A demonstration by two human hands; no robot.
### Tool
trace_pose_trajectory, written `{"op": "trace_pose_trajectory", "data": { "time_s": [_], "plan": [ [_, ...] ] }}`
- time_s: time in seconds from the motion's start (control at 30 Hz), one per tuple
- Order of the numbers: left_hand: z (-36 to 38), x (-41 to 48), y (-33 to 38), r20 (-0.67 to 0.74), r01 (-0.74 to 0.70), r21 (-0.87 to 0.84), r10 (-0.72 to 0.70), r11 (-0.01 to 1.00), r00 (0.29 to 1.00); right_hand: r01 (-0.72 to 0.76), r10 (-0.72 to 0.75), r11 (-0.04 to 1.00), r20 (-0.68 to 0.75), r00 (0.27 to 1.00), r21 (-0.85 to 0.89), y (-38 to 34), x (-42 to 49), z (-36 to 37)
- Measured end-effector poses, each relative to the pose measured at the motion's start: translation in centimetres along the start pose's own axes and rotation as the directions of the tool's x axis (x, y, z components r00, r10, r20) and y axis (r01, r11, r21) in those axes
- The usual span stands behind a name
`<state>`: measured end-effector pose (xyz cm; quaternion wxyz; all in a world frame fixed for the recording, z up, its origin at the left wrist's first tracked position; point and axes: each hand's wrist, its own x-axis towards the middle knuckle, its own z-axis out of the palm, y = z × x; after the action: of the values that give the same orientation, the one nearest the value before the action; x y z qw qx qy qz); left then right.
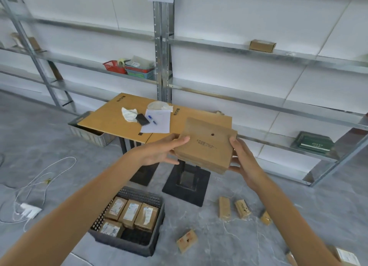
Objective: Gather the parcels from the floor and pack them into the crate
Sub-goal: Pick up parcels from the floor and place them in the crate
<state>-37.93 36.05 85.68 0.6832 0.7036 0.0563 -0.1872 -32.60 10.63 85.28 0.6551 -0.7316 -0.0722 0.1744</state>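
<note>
Head view: a flat parcel [207,144] of brown card is held in the air, above the crate [123,245] and to its far right. Left hand [159,150] pinches the parcel's left edge, fingers laid over the top, thumb under; right hand [245,164] grips the right edge, thumb on top, fingers beneath. Possibly more than one layer in the grip; cannot say for certain. Crate sits on the floor with four packed parcels [131,212] in it and a bare patch of bottom at its near-right corner. Right of the crate, several loose parcels [224,208] lie scattered on the floor, apart from it. Step in hand, by my reckoning: bringing a gathered parcel over for packing, job roughly midway. Next move calls for lowering it down and leftward to the crate, likely turned on edge, since the gap looks narrower than its face. Writing: one dark printed line on the parcel's top beside a small round hole, too blurred to read; white labels on the packed parcels, unreadable; green box [311,144] on a shelf far right of the crate bears pale lettering I cannot make out.
</note>
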Motion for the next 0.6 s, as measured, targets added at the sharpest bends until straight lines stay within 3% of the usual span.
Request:
{"op": "trace_pose_trajectory", "data": {
  "time_s": [0.27, 0.6],
  "plan": [
    [-10.9, -6.1, -3.2, -0.055, 0.007, 0.004, -0.007, 1.000, 0.998, -0.035, 0.035, 0.999, -0.013, 0.999, 0.002, 0.5, 0.9, 13.0],
    [-25.5, -11.7, -9.7, -0.155, 0.116, -0.011, -0.116, 0.993, 0.981, -0.161, 0.162, 0.984, -0.011, 0.987, 0.082, 3.6, 2.7, 31.0]
  ]
}}
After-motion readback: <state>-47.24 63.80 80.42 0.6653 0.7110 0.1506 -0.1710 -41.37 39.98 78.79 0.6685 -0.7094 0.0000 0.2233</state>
